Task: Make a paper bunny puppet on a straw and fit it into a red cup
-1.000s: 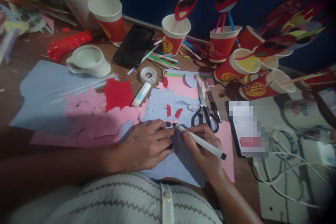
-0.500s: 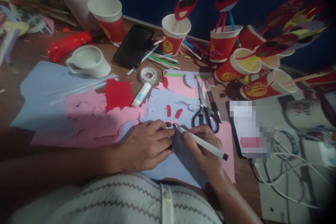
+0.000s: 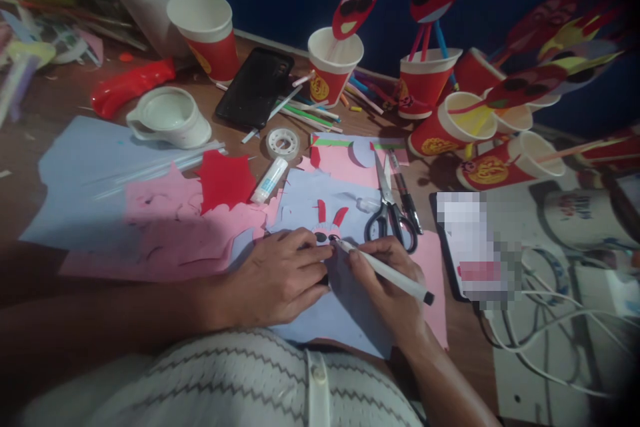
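My right hand [image 3: 387, 273] grips a white marker [image 3: 397, 275] with a black end, its tip pointing to the left. That tip rests on a small paper rabbit-like face [image 3: 323, 227] with red ears and two dark eyes, at the right eye. My left hand [image 3: 287, 277] lies just left of the marker, fingers curled over the lower part of the face and hiding it. A bit of something black shows under its fingers, too covered to name. Beneath both hands spreads light blue paper [image 3: 345, 320]. Black-handled scissors [image 3: 387, 213] lie beyond my right hand.
A pen [image 3: 406, 193], glue stick [image 3: 270, 180], tape roll [image 3: 283, 143] and white mug [image 3: 170, 117] lie farther back. Several red paper cups [image 3: 333, 73] hold paper figures. A lit phone [image 3: 453, 247] and white cables [image 3: 540, 340] are at the right; pink paper scraps [image 3: 190, 227] at the left.
The right eye of the paper face looks a little more filled with black. Both hands and the marker stay almost in the same place.
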A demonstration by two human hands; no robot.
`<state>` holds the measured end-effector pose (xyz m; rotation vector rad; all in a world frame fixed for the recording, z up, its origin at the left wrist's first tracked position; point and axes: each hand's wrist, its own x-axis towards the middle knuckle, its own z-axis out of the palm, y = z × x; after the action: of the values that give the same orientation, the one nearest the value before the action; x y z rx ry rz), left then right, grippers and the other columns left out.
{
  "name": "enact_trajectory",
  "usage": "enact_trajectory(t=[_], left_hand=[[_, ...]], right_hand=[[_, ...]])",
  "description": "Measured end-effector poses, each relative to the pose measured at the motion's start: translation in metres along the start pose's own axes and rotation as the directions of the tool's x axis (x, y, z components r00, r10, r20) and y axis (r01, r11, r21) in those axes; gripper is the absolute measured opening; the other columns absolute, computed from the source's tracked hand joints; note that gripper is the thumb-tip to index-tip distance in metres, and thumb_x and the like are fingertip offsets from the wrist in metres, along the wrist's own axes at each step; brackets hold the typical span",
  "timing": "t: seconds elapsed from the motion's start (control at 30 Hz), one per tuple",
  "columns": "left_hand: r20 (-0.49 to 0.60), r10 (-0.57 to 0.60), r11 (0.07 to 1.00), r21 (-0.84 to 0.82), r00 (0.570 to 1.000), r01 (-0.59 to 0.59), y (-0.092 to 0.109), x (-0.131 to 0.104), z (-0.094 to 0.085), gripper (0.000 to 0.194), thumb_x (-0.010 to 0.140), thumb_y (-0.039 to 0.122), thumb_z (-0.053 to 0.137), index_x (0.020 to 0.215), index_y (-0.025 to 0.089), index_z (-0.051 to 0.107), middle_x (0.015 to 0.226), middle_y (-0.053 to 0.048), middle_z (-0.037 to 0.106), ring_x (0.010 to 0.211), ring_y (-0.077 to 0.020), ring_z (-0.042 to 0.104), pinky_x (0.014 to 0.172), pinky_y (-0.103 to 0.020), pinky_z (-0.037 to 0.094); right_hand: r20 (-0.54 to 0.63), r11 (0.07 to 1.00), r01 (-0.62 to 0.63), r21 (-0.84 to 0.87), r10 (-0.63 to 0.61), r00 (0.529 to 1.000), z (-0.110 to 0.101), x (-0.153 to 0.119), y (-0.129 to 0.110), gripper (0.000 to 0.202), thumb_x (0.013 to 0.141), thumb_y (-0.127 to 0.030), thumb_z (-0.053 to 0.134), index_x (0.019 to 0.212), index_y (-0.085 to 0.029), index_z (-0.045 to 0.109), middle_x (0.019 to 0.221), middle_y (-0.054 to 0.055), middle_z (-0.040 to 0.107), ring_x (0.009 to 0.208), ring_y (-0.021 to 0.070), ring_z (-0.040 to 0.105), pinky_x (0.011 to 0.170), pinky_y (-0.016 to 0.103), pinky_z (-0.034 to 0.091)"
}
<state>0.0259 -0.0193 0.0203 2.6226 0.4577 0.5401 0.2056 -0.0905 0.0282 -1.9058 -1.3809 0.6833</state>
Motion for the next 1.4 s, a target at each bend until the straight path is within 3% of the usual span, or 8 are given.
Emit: enact_trajectory(t=[0.93,1.4], left_hand=[[-0.016,0.010,1.000,-0.018,1.000,-0.011,-0.0004,-0.0007,0.0019,0.019,0.088,0.023,0.051,0.079,0.015,0.066,0.102,-0.005,0.067,0.095,-0.0215,0.050,0.081,-0.035,0.049],[-0.014,0.012,1.000,0.007,1.000,-0.012,0.0000,0.0002,0.0006,0.021,0.089,0.023,0.050,0.079,0.015,0.067,0.104,-0.005,0.068,0.094,-0.0211,0.051,0.081,-0.035,0.049]], right_hand=[[0.039,1.000,0.030,-0.002,-0.030,0.999,-0.0005,0.0008,-0.0019,0.015,0.081,-0.029,0.058,0.072,-0.018,0.054,0.052,-0.002,0.064,0.042,0.0108,0.060,0.039,0.016,0.044],[-0.013,1.000,0.008,-0.019,-0.008,1.000,0.0003,-0.0005,0.0015,0.018,0.082,-0.033,0.058,0.073,-0.018,0.055,0.053,0.000,0.065,0.044,0.0125,0.061,0.038,0.018,0.044]])
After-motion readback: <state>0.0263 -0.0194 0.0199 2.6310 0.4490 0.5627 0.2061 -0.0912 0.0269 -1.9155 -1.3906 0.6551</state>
